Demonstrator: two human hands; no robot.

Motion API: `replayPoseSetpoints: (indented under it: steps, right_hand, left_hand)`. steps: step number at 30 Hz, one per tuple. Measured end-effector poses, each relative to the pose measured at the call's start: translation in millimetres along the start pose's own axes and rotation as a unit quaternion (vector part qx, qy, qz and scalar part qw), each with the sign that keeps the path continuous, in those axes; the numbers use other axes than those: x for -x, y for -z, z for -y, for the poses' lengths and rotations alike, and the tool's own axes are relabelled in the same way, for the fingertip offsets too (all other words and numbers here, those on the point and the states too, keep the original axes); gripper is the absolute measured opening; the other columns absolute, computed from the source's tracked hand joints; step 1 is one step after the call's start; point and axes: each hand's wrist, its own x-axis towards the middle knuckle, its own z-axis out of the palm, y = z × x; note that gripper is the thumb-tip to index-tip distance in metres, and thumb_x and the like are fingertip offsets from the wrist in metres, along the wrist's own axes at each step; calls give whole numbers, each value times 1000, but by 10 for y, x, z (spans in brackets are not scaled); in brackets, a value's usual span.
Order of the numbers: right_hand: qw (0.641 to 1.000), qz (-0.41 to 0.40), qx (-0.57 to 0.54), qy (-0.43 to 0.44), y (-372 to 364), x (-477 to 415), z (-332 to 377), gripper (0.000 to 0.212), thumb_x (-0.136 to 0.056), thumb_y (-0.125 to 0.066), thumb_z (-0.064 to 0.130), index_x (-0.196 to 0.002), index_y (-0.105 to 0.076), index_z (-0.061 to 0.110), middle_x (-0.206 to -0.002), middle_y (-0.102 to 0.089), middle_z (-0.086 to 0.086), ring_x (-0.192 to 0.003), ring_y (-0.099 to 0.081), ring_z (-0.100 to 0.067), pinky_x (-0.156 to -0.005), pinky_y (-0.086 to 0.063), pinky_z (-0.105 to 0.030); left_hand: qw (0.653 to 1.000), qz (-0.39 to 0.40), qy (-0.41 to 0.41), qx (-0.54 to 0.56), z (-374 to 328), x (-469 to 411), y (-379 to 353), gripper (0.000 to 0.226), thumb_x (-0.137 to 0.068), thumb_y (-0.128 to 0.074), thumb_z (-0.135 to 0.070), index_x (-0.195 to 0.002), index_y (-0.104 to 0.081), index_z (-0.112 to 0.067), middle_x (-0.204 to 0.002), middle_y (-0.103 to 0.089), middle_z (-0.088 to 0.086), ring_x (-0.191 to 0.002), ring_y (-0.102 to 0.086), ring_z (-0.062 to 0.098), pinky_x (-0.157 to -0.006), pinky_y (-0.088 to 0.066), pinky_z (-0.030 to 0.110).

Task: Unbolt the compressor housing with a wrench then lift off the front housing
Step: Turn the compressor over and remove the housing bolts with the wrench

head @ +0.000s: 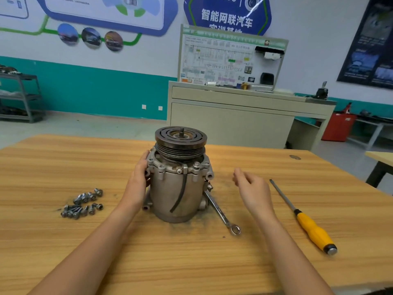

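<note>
A grey metal compressor [177, 188] stands upright on the wooden table [191, 262], its dark grooved pulley [180, 140] on top. The flanged front housing [170, 166] sits under the pulley with bolt heads around its rim. My left hand [138, 179] rests flat against the compressor's left side, fingers reaching the flange. A silver combination wrench [221, 211] lies on the table, leaning against the compressor's right base. My right hand [252, 190] hovers to the right of the compressor, fingers relaxed, holding nothing.
A pile of several loose bolts [83, 204] lies on the table to the left. A yellow-handled screwdriver [306, 220] lies at the right. A beige training cabinet [234, 116] stands behind the table, a grey shelf rack [21, 96] at far left.
</note>
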Motion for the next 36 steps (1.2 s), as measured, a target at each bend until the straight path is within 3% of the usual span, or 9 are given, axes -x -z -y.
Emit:
replayPoseSetpoints:
  steps: [3,6,9,12,16,18,23,27,36]
  right_hand:
    - [933,22,355,-48,103,-144,-369,45,-91,-42,47,-109,-61,10,-112,-57,-8,-104,-53,-24,-82,-46,-34]
    - [882,57,465,-51,21,-87,-608,31,-96,-40,28,-112,-57,9,-114,-52,-8,-107,-48,-23,-80,-43,-33]
    - [920,11,389,-34,120,-86,-661,25,-96,-39,17,-108,-57,6,-109,-56,-10,-101,-52,-26,-76,-41,-32]
    - [992,8,112,-50,219,-24,-498,22,-96,-42,18,-106,-57,5,-85,-59,-7,-76,-56,-18,-64,-42,-27]
    - [988,85,-118,-42,300,146,55,21,-96,-43,19,-90,-62,10,-50,-45,5,-43,-38,-7,-43,-30,-22]
    - [991,118,-62,19,367,184,333,21,-93,-50,25,-81,-65,16,-49,-49,10,-42,-38,-4,-43,-30,-20]
    - [923,77,282,251,557,144,885,25,-79,-63,49,-74,-65,25,-63,-53,15,-62,-49,-4,-53,-39,-24]
    - [872,87,376,301,597,86,1125,30,-79,-62,52,-78,-66,22,-60,-47,16,-58,-46,-3,-46,-28,-19]
    - [807,112,458,356,598,-7,1377,37,-78,-61,54,-78,-66,17,-66,-57,7,-67,-56,-16,-52,-38,-25]
  left_hand:
    - [1000,4,17,25,-18,10,3,46,-102,-21,-32,-143,-38,-22,-139,-50,3,-129,-44,20,-108,-35,48]
    - [999,-1,24,28,-42,25,-8,46,-101,-21,-32,-143,-37,-23,-138,-50,5,-127,-46,22,-107,-37,48]
    - [998,-20,31,41,-60,51,-25,45,-101,-22,-35,-143,-37,-28,-132,-53,0,-120,-50,19,-94,-45,32]
    - [999,-18,25,33,-87,62,-34,41,-100,-21,-35,-136,-40,-34,-125,-53,-4,-109,-52,12,-73,-43,19]
    - [999,-20,35,19,-105,84,-24,38,-100,-24,-36,-136,-36,-37,-135,-47,-2,-120,-46,18,-86,-43,26]
    - [997,-57,17,-54,-172,124,27,45,-100,-31,-33,-145,-28,-27,-145,-38,1,-129,-38,19,-100,-35,33]
    - [969,-196,-128,-81,-518,195,219,42,-96,-46,-20,-138,-37,-20,-126,-47,-7,-105,-48,-1,-79,-37,9]
    - [968,-166,-173,-79,-693,239,228,39,-97,-45,-21,-135,-39,-23,-117,-49,-12,-94,-47,-18,-66,-35,-5]
    - [969,-97,-220,-58,-842,346,137,23,-95,-50,-15,-116,-50,-25,-87,-65,-8,-69,-63,-2,-61,-51,13]
